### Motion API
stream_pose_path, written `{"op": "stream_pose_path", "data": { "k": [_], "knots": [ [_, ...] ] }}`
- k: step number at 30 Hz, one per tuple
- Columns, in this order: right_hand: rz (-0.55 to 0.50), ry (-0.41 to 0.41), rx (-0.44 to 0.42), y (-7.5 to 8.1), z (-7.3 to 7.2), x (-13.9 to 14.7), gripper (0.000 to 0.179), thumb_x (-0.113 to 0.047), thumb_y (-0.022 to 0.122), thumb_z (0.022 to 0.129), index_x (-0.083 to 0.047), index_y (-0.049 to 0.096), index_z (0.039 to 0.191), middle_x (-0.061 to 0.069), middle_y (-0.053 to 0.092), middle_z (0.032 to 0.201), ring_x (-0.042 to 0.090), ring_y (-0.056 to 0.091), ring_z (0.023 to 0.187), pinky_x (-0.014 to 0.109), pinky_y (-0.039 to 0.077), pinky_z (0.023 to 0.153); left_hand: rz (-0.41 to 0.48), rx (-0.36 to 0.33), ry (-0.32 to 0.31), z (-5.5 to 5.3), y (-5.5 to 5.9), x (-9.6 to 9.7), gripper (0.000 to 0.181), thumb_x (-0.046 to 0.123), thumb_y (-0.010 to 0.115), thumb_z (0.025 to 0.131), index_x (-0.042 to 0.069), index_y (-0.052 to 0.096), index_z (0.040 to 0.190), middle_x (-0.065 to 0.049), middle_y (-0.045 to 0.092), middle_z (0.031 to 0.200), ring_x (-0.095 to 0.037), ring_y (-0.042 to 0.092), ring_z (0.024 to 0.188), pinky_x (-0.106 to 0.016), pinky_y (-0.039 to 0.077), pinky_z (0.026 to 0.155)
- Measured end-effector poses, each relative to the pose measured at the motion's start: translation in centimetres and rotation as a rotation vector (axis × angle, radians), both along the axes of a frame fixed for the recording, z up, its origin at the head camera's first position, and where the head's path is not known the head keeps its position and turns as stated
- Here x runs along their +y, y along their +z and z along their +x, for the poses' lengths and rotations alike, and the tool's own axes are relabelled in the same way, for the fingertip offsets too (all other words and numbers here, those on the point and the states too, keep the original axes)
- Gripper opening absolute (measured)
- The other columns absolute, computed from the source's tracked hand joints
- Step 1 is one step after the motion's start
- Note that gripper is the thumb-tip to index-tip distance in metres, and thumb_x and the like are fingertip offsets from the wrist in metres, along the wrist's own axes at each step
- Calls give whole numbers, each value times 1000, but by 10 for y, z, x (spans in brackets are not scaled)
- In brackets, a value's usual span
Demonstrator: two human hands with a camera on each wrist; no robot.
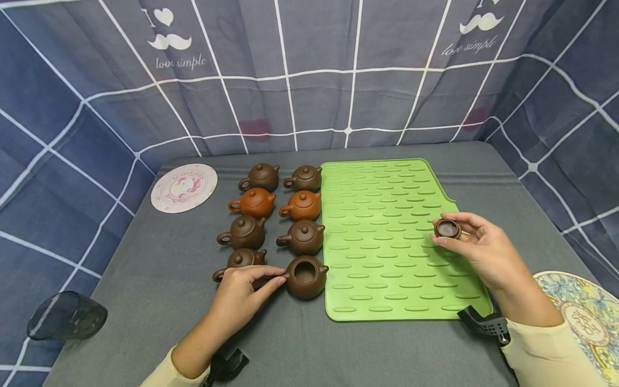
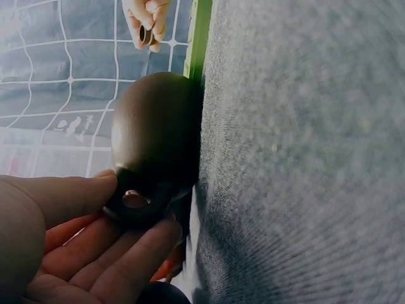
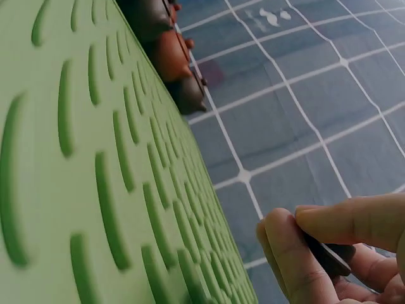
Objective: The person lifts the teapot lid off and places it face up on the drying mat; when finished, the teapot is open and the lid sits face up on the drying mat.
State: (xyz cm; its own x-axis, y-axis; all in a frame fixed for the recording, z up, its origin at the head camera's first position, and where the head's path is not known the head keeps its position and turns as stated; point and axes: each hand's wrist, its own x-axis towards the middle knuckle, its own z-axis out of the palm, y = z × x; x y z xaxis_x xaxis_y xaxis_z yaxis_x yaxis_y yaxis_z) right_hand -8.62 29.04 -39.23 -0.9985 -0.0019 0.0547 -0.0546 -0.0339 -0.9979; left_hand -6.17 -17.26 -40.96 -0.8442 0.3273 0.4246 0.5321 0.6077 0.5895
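A brown teapot (image 1: 306,287) without its lid stands at the near end of the right column of teapots, its round mouth facing up. My left hand (image 1: 244,295) pinches its handle between thumb and fingers; the left wrist view shows the handle loop (image 2: 136,206) in that grip. Over the right part of the green mat (image 1: 377,252), my right hand (image 1: 483,247) holds a small brown teapot lid (image 1: 447,229) with its hollow underside up. In the right wrist view the fingers cover most of the lid (image 3: 326,254).
Several lidded brown and orange teapots (image 1: 246,231) stand in two columns left of the mat. A round pink-and-white disc (image 1: 184,188) lies at the back left, a dark glass cup (image 1: 67,316) on its side at the left. A patterned round mat (image 1: 587,317) is at the right edge.
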Motion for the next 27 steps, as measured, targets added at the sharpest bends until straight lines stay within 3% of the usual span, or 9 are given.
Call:
{"op": "stream_pose_path", "data": {
  "k": [5, 11, 19, 27],
  "knots": [
    [134, -19, -41, 2, 4, 11, 43, 5, 82, 90, -4, 66, 129, 1, 74, 115, 9, 71, 101, 20, 56, 79, 4, -19, 0, 0, 0, 0, 17, 13, 91, 85, 15, 85, 101, 9, 78, 96, 1, 66, 76, -24, 52, 62],
    [408, 113, -27, 3, 8, 19, 40, 3, 82, 91, 3, 62, 126, 3, 75, 110, 11, 71, 96, 23, 57, 76, 8, -25, 0, 0, 0, 0, 17, 13, 91, 85, 15, 85, 101, 10, 78, 97, 0, 69, 82, -26, 54, 65],
    [494, 327, 15, -4, 9, 21, 38, 8, 86, 83, 3, 64, 114, 13, 70, 96, 17, 66, 80, 26, 54, 66, 4, -25, -1, 0, 1, 0, 17, 13, 91, 86, 15, 85, 101, 8, 78, 98, -2, 70, 84, -28, 55, 66],
    [577, 417, 140, -12, 9, 23, 41, 6, 91, 76, -4, 64, 104, 5, 67, 90, 16, 62, 75, 25, 51, 66, 11, -37, 0, 0, 2, 0, 17, 13, 91, 86, 16, 85, 101, 10, 78, 97, 0, 68, 81, -26, 54, 65]
  ]
}}
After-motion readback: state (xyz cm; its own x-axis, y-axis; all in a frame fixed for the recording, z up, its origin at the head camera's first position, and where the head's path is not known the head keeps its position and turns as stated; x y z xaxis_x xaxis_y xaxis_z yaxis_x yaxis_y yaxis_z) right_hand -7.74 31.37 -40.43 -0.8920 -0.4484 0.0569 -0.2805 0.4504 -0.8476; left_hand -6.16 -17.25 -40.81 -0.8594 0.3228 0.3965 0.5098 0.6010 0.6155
